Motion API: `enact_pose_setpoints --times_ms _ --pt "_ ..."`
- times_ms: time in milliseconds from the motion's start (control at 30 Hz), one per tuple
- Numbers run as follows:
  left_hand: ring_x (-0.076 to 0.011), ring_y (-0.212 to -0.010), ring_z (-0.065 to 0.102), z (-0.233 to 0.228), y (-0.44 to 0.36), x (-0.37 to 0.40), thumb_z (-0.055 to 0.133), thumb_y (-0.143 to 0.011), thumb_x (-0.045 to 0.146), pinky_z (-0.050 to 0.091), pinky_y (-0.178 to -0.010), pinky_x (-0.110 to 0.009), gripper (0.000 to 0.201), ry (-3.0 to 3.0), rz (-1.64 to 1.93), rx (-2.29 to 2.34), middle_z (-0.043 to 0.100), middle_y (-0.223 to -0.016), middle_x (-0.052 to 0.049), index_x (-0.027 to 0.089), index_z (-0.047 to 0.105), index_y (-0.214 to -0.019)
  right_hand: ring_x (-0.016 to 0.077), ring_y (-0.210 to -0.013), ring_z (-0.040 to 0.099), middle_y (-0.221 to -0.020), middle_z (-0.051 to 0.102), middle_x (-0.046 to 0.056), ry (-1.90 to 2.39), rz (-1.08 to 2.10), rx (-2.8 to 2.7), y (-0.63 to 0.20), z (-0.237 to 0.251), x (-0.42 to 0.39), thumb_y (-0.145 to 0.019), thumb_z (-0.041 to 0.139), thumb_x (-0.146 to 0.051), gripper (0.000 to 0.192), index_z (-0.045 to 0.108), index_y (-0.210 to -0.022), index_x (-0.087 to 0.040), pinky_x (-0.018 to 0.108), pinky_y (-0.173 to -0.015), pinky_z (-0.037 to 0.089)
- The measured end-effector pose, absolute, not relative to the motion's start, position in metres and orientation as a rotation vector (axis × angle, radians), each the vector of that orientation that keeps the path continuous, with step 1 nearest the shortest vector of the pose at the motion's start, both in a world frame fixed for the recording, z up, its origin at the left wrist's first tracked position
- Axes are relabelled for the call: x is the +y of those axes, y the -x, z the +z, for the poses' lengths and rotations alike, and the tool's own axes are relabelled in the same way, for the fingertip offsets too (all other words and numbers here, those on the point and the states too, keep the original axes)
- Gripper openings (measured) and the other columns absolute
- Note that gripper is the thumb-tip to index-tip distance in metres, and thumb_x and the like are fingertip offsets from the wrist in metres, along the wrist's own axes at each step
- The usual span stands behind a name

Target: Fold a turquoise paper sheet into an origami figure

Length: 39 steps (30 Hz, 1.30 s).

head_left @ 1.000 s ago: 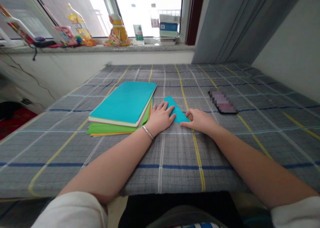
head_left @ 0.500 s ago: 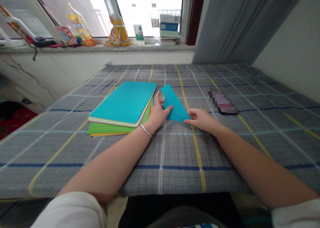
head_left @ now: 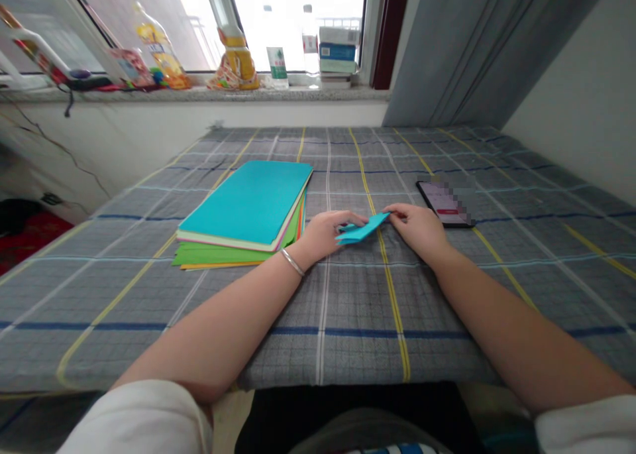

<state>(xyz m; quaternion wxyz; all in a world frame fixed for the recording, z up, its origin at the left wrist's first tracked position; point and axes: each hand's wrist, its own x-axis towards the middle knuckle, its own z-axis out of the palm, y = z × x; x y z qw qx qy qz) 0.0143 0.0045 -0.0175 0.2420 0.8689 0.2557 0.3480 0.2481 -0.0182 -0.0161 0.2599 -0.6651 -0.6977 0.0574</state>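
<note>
The fingers of the left hand pinch the near end of a folded teal paper, and the right hand nips its far tip. Half a second ago the paper stood up as a broad triangle; now it is flattened into a narrow strip just above the checked surface. Left of the hands lies a stack of coloured sheets; a phone sits just right of the right hand.

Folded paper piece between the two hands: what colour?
Teal-blue; the small folded paper piece matches the top sheet of the paper stack. Head view, the only one.
</note>
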Motion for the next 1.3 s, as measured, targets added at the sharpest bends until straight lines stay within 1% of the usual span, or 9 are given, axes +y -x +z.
enact_pose_setpoints --times_ms 100,167,367,467,600,867,967,1167,1300 --pt "-0.0175 -0.112 0.065 -0.019 -0.015 0.006 0.057 -0.079 0.004 0.049 -0.102 -0.035 0.029 -2.617 0.821 0.587 0.070 -0.120 -0.001 0.020 0.067 -0.101 0.0256 -0.107 0.065 -0.114 0.073 0.009 1.703 0.215 -2.047 -0.249 -0.023 -0.012 -0.092 0.043 -0.023 0.037 0.071 -0.116 -0.021 0.040 -0.093 0.048" --pt "-0.0186 -0.115 0.063 -0.021 -0.016 0.008 0.057 -0.079 0.004 0.048 -0.104 -0.036 0.029 -2.749 0.720 0.488 0.070 -0.120 -0.002 0.020 0.068 -0.101 0.0240 -0.118 0.061 -0.125 0.068 0.009 1.597 0.290 -2.135 -0.249 -0.027 -0.008 -0.093 0.040 -0.020 0.041 0.067 -0.124 -0.019 0.040 -0.102 0.044" --pt "-0.0257 -0.124 0.057 -0.021 -0.023 0.004 0.057 -0.092 0.028 0.045 -0.106 -0.040 0.031 -3.009 0.457 0.288 0.065 -0.127 -0.011 0.016 0.064 -0.119 0.0241 -0.131 0.051 -0.143 0.054 0.010 1.425 0.494 -2.167 -0.243 -0.031 -0.007 -0.097 0.037 -0.029 0.049 0.048 -0.144 -0.019 0.044 -0.110 0.039" --pt "-0.0273 -0.132 0.049 -0.019 -0.026 -0.001 0.052 -0.095 0.043 0.036 -0.113 -0.043 0.046 -3.037 0.380 0.230 0.060 -0.136 -0.010 0.018 0.055 -0.133 0.0255 -0.131 0.052 -0.143 0.054 0.011 1.426 0.558 -2.111 -0.239 -0.030 -0.009 -0.098 0.036 -0.033 0.053 0.039 -0.150 -0.019 0.047 -0.109 0.040" --pt "-0.0281 -0.138 0.041 -0.019 -0.028 -0.007 0.045 -0.098 0.047 0.029 -0.117 -0.047 0.053 -3.058 0.288 0.325 0.050 -0.146 -0.010 0.018 0.046 -0.142 0.0247 -0.128 0.055 -0.137 0.060 0.009 1.390 0.625 -2.089 -0.238 -0.030 -0.010 -0.097 0.038 -0.030 0.053 0.038 -0.150 -0.024 0.049 -0.109 0.040" --pt "-0.0333 -0.142 0.032 -0.021 -0.030 -0.019 0.043 -0.097 0.052 0.029 -0.111 -0.061 0.057 -3.002 0.259 0.837 0.041 -0.153 -0.010 0.023 0.041 -0.146 0.0218 -0.119 0.061 -0.130 0.065 0.011 1.343 0.756 -1.967 -0.246 -0.033 -0.010 -0.095 0.044 -0.031 0.052 0.042 -0.146 -0.021 0.046 -0.105 0.044" --pt "-0.0342 -0.140 0.034 -0.021 -0.031 -0.021 0.042 -0.096 0.054 0.027 -0.110 -0.066 0.058 -2.970 0.282 0.938 0.044 -0.150 -0.009 0.027 0.039 -0.147 0.0217 -0.117 0.061 -0.128 0.066 0.010 1.328 0.727 -1.946 -0.246 -0.033 -0.012 -0.094 0.045 -0.031 0.049 0.045 -0.143 -0.022 0.046 -0.103 0.045" --pt "-0.0343 -0.135 0.040 -0.025 -0.033 -0.021 0.044 -0.095 0.054 0.021 -0.114 -0.063 0.058 -2.940 0.379 1.136 0.052 -0.141 -0.011 0.023 0.045 -0.143 0.0226 -0.120 0.059 -0.131 0.062 0.012 1.278 0.641 -1.993 -0.244 -0.028 -0.020 -0.092 0.048 -0.031 0.045 0.052 -0.136 -0.021 0.044 -0.102 0.046" --pt "-0.0324 -0.137 0.039 -0.027 -0.033 -0.019 0.046 -0.093 0.055 0.024 -0.115 -0.057 0.059 -2.889 0.397 1.167 0.051 -0.142 -0.011 0.022 0.047 -0.142 0.0229 -0.107 0.062 -0.123 0.064 0.010 1.225 0.532 -2.114 -0.249 -0.015 -0.029 -0.089 0.054 -0.031 0.035 0.061 -0.122 -0.022 0.042 -0.094 0.051"
